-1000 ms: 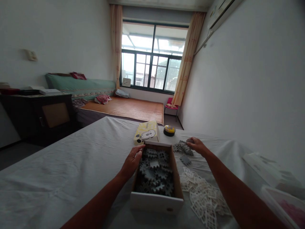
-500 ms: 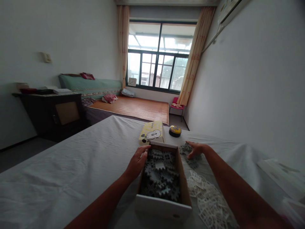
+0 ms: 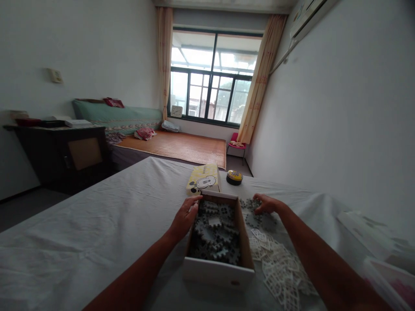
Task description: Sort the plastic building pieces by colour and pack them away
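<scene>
A white open cardboard box (image 3: 216, 270) holds many grey interlocking pieces (image 3: 214, 242) with toothed edges, some with window shapes. My left hand (image 3: 186, 216) grips the box at its far left corner, fingers over the rim. On the cloth right of the box lie more grey toothed pieces (image 3: 253, 220). My right hand (image 3: 266, 204) is down among these, its fingers curled and thumb below, closed on a grey piece mostly hidden under the fingers. A heap of white lattice-like pieces (image 3: 280, 268) lies nearer me, below my right forearm.
Behind the box are a yellow-and-white cartoon box (image 3: 205, 179) and a round black-and-yellow tin (image 3: 234, 177). A pale cloth (image 3: 97, 229) covers the table. A clear plastic container (image 3: 385, 280) stands at the right edge. Beyond are a bed (image 3: 175, 147) and dark cabinet (image 3: 58, 151).
My right hand's fingers have curled in closer over the grey pieces. My left hand stays on the box rim. The view has turned slightly right.
</scene>
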Available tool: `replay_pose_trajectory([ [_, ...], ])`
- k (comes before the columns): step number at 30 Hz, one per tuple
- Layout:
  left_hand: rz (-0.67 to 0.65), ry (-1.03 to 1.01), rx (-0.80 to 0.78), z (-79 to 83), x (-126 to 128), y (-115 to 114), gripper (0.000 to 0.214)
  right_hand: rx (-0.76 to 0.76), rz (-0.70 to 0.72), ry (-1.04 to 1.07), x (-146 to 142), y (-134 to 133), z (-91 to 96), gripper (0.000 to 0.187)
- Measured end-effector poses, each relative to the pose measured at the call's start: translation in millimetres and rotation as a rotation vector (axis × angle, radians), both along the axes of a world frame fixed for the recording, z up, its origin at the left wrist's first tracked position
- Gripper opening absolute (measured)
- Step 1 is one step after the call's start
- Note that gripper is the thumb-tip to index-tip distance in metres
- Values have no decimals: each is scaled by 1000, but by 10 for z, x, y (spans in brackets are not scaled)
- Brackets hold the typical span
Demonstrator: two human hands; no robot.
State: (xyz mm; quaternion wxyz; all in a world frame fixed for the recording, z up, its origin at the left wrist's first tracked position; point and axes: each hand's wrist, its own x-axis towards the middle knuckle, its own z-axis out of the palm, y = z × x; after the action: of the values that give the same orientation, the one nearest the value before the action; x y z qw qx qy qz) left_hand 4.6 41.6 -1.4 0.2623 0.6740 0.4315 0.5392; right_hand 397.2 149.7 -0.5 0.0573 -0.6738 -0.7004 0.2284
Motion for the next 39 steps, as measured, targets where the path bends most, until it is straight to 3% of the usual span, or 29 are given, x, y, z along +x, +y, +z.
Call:
replay_pose_trajectory([
  [6, -7, 4, 14, -18, -4, 20, 38, 180, -48, 86, 15, -151, -69, 60],
  [11, -10, 7, 16, -41, -9, 31, 37, 309, -169, 188, 23, -309, -75, 47],
  [14, -10, 7, 18, -50, -9, 33, 37, 352, -239, 278, 38, -382, 35, 48],
  [17, -1, 1, 30, -65, -6, 40, 36, 387, -245, 379, -65, -458, 285, 50],
  [19, 4, 4, 37, -76, -4, 45, 36, 397, -187, 474, -271, -531, 487, 51],
  [23, 3, 19, 30, -81, -1, 43, 36, 272, 79, 638, -952, -742, 752, 49],
  [25, 3, 22, 24, -71, 2, 34, 37, 260, 184, 556, -1273, -844, 781, 49],
  [28, 4, 24, 22, -53, 8, 16, 37, 407, 310, 339, -1509, -928, 784, 48],
  [32, 13, 25, 33, -44, 16, 8, 35, 527, 335, 290, -1354, -915, 875, 26],
  [36, 18, 24, 37, -51, 16, 16, 35, 339, 283, 568, -1076, -864, 922, 25],
  [39, 21, 23, 31, -51, 10, 18, 34, 248, 278, 588, -863, -810, 823, 30],
])
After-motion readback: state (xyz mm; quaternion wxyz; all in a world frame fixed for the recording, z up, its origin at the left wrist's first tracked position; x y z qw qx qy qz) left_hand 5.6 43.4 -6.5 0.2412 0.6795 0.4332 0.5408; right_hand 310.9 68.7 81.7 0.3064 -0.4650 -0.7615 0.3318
